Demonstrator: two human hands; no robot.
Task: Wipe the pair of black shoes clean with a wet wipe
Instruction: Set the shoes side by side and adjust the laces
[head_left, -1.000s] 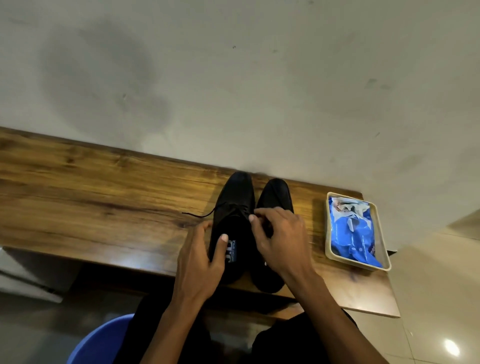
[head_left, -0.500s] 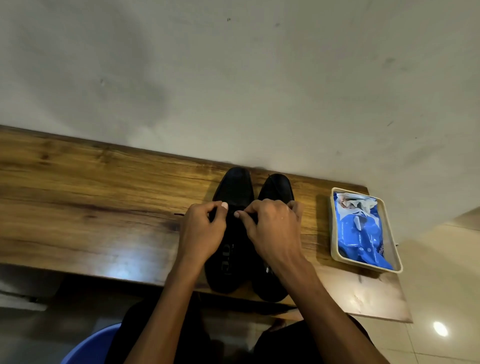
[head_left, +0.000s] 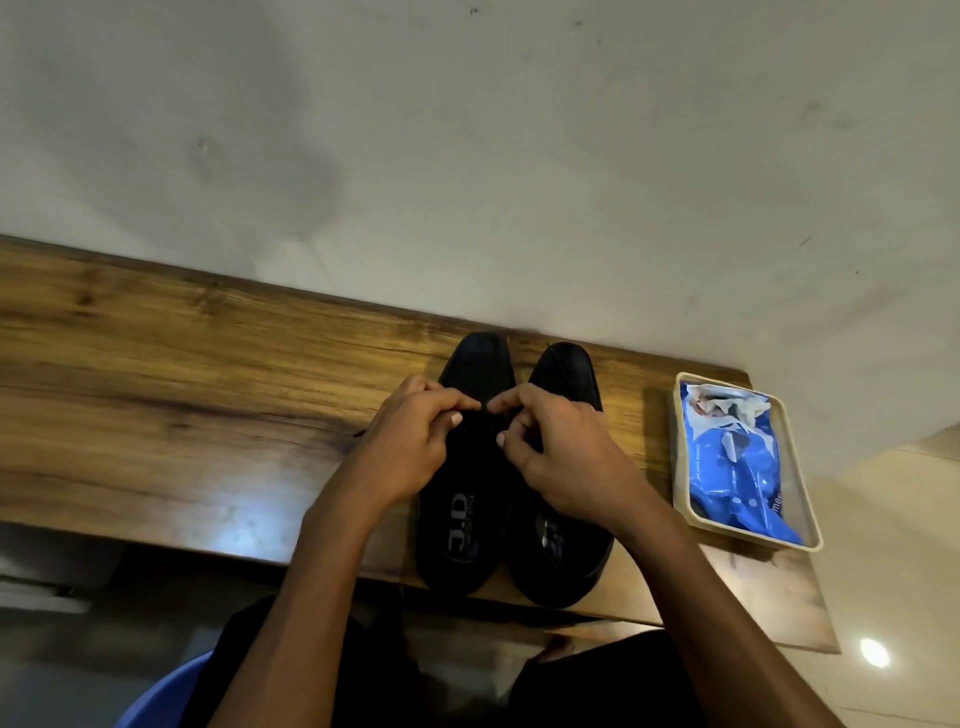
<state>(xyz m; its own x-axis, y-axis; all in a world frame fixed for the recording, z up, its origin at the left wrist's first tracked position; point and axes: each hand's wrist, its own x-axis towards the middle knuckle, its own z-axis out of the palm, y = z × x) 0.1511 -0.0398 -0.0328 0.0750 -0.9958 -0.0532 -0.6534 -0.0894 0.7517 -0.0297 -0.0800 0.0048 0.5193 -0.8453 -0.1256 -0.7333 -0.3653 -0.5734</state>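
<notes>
While both of my hands work over the lacing of the left-hand shoe, the pair of black shoes (head_left: 511, 467) stands side by side at lower centre of the frame on the wooden table (head_left: 171, 395), toes pointing toward the wall (head_left: 467, 156) and heels at the near table edge. My left hand (head_left: 410, 447) sits over the left side of that shoe with thumb and forefinger pressed together in a pinch; the black lace is too dark against the shoe for me to confirm it is between them. My right hand (head_left: 561, 457) sits just beside the left, crossing partly over the right-hand shoe, its forefinger extended toward the left hand's fingertips and the remaining fingers curled inward; I cannot tell what it pinches. The two forefinger tips nearly touch above the shoe's throat. A thin dark lace end (head_left: 359, 432) shows on the table just left of my left hand. Printed insole labels are visible in both shoe openings, below the hands. At right of the frame, well apart from the shoes, a blue wet wipe pack (head_left: 737, 462) lies inside a cream tray (head_left: 802, 483) near the table's right end. A blue seat edge (head_left: 156, 696) shows at lower left.
</notes>
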